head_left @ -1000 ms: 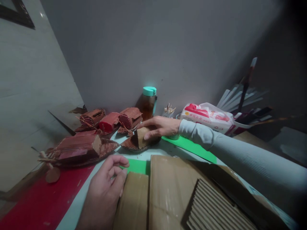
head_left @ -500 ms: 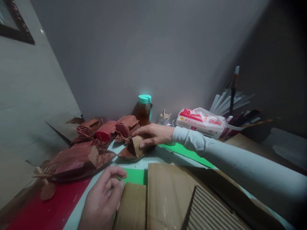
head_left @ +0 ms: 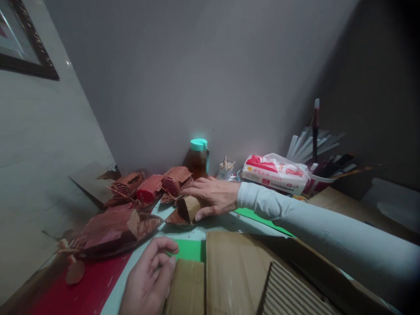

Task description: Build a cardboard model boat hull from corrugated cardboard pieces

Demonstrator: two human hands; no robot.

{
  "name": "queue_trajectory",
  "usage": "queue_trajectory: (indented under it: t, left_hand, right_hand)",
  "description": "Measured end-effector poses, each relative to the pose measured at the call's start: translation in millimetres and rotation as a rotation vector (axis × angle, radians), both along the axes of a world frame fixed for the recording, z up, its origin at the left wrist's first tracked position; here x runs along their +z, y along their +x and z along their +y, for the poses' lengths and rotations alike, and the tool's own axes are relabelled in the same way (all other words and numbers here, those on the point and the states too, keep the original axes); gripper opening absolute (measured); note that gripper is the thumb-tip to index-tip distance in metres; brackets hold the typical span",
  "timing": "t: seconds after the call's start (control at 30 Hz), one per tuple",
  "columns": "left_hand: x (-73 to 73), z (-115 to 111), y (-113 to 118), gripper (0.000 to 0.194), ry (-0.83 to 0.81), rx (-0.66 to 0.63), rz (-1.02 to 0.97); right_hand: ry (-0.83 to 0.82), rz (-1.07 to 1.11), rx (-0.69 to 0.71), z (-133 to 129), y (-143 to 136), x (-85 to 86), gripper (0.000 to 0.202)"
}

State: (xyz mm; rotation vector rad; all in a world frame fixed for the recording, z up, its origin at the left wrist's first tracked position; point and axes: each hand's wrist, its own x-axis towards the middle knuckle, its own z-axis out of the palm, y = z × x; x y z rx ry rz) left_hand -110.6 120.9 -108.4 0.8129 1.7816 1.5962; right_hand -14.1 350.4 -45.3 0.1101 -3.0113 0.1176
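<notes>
My right hand (head_left: 215, 197) reaches across to a small model boat (head_left: 179, 217) of brown corrugated cardboard. Its thumb is on the near side of the boat's bare tan cabin (head_left: 193, 209) and its fingers lie over the top, hiding the far end. My left hand (head_left: 151, 271) rests at the lower left, fingers loosely curled and a gap between thumb and forefinger, with nothing visible in it. It is beside a flat cardboard piece (head_left: 187, 284). A larger reddish-brown model boat (head_left: 111, 227) stands to its upper left.
More painted boats (head_left: 175, 179) stand behind. Along the wall are a teal-lidded bottle (head_left: 199, 157), a cup of small sticks (head_left: 225, 169), a tissue pack (head_left: 275, 174) and a container of brushes and white strips (head_left: 320, 181). A large cardboard sheet (head_left: 232, 267) covers the near side.
The camera has tilted, so the scene sits slightly lower and further right. My right hand stays on the small boat, its fingers spread a little more; my left hand looks nearly the same.
</notes>
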Motion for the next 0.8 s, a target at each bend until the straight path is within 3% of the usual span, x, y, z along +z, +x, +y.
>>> queue_trajectory:
  t: [0.27, 0.43, 0.8]
  left_hand:
    - [-7.5, 3.9, -3.5, 0.043, 0.061, 0.08, 0.061]
    - [-7.4, 4.7, -3.4, 0.054, 0.035, 0.103, 0.062]
    - [-13.8, 4.2, -3.9, 0.049, 0.037, 0.102, 0.11]
  right_hand:
    - [-0.067, 0.031, 0.081, -1.2, 1.1, 0.3, 0.059]
    - [-0.11, 0.039, 0.115, -0.6, 0.4, 0.9, 0.058]
    - [-0.109, 0.025, 0.103, -0.6, -2.4, -1.4, 0.06]
